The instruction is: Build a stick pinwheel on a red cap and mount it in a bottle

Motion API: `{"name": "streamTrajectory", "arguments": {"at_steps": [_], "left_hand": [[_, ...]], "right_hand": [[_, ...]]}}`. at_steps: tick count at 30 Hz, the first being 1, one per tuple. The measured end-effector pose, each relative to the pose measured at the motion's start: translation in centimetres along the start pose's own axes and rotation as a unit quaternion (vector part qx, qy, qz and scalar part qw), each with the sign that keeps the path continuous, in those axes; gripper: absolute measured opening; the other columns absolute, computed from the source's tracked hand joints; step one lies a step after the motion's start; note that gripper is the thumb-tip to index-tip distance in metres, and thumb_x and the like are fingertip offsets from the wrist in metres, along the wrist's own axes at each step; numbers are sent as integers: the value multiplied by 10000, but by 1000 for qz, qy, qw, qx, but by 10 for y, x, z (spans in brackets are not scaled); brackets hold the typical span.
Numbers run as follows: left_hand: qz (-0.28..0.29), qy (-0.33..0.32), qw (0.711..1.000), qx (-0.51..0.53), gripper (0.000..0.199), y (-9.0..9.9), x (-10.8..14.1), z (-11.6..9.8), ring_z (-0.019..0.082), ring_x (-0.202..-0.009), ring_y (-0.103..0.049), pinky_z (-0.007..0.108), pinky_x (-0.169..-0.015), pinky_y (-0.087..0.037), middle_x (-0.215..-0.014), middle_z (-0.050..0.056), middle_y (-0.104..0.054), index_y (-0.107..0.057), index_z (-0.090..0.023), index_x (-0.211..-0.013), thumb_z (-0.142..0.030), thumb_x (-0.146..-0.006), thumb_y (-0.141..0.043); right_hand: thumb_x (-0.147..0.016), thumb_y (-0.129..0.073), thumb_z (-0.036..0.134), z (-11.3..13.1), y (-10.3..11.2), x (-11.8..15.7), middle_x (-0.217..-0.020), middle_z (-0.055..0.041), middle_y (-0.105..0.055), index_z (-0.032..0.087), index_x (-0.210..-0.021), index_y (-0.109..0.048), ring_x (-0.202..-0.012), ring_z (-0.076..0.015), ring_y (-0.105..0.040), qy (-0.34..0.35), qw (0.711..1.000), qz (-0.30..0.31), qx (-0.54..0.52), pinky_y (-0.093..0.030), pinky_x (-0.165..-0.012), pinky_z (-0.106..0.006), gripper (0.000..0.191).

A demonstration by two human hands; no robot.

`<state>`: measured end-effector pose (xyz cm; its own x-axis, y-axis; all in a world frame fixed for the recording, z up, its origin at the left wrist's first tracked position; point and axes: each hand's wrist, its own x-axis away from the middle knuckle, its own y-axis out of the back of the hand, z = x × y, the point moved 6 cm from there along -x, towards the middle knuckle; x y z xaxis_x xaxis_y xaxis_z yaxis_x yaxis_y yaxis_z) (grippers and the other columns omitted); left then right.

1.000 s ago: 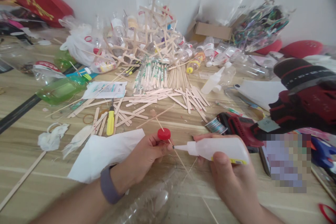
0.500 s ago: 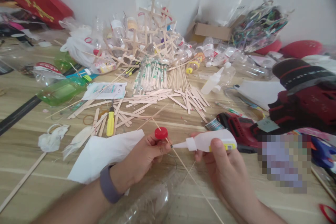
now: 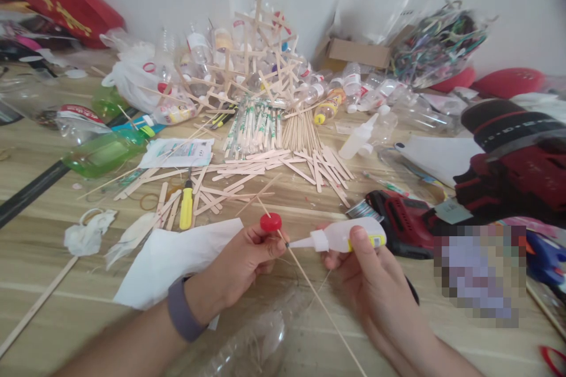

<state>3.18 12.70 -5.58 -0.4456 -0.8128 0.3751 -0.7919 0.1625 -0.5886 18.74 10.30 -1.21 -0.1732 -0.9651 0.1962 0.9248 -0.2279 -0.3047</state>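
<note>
The fingertips of the left hand point(image 3: 252, 252) pinch a thin stick point(image 3: 312, 285) just below the red cap point(image 3: 270, 222) that it passes through; its near end runs toward the bottom edge. The right hand point(image 3: 367, 268) is closed around a white squeeze bottle point(image 3: 354, 235), hiding part of its body, its nozzle tip at the dark spot on the stick beside the left fingertips.

Below the hands, a clear bottle point(image 3: 260, 336) is cut off by the bottom edge and hard to make out against the bench point(image 3: 33, 268). A pixelated patch point(image 3: 480, 274) right of the right hand hides what lies there, and the drill point(image 3: 517, 171) above it runs out of view.

Beyond the hands, a second squeeze bottle point(image 3: 358, 136) holds something pale. Farther back are a cardboard box point(image 3: 358, 53), its contents out of sight, and a clear bag point(image 3: 442, 47) full of coloured strips. Beyond the left hand, whether the green bottle point(image 3: 104, 152) holds liquid is unclear.
</note>
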Motion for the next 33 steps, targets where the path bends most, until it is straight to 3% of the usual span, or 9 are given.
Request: {"name": "streamTrajectory", "arguments": {"at_steps": [8, 15, 17, 20, 24, 28, 33], "left_hand": [[3, -4, 1000, 2, 341, 1, 0, 1, 41, -464, -247, 241, -464, -123, -544, -74, -459, -653, -154, -698, -382, -578, -877], [35, -9, 999, -2, 287, 0, 1, 1, 44, -468, -239, 243, -472, -130, -568, -76, -418, -626, -165, -706, -356, -659, -835], [41, -5, 999, 3, 280, 0, 0, 3, 46, -463, -220, 244, -474, -129, -543, -86, -371, -626, -166, -722, -361, -678, -822], [32, -2, 999, -2, 301, 1, 0, 5, 47, -464, -225, 244, -474, -133, -541, -86, -377, -611, -160, -716, -367, -671, -825], [32, -8, 999, -36, 324, -1, -1, 5, 49, -465, -243, 251, -473, -134, -546, -81, -414, -589, -157, -709, -391, -680, -811], [27, -4, 999, -45, 358, -3, -2, 4, 57, -467, -224, 260, -477, -121, -521, -91, -374, -579, -160, -703, -419, -652, -821], [18, 1, 999, -51, 379, -4, 0, 2, 58, -477, -219, 271, -491, -114, -530, -86, -370, -568, -160, -671, -427, -624, -833]], "right_hand": [[-713, -795, 465, -8, -2, -2, -643, 17, -647, 180, -765, -724, -557, -82, -571, -56, 996, 0, -75, -489, -544, -149, 298], [-722, -770, 511, -14, -1, -4, -663, 6, -649, 162, -780, -689, -553, -84, -549, -88, 996, 5, -35, -491, -559, -167, 363], [-742, -749, 520, -8, 2, -8, -680, 6, -649, 174, -782, -681, -562, -89, -540, -50, 999, -3, -17, -491, -575, -181, 355], [-770, -727, 503, 11, 8, -12, -725, -6, -661, 201, -758, -654, -615, -126, -554, 58, 998, -11, 29, -502, -627, -238, 311], [-861, -639, 456, 29, 12, -4, -772, -42, -691, 223, -845, -633, -679, -194, -611, 156, 979, 11, 129, -518, -695, -343, 234], [-860, -643, 451, 37, 8, 8, -866, -56, -721, 227, -943, -587, -585, -166, -621, 201, 961, 32, 187, -527, -576, -311, 246], [-835, -650, 505, 43, 0, 14, -876, -68, -724, 239, -909, -590, -568, -166, -638, 212, 946, 19, 247, -528, -494, -283, 283]]}}
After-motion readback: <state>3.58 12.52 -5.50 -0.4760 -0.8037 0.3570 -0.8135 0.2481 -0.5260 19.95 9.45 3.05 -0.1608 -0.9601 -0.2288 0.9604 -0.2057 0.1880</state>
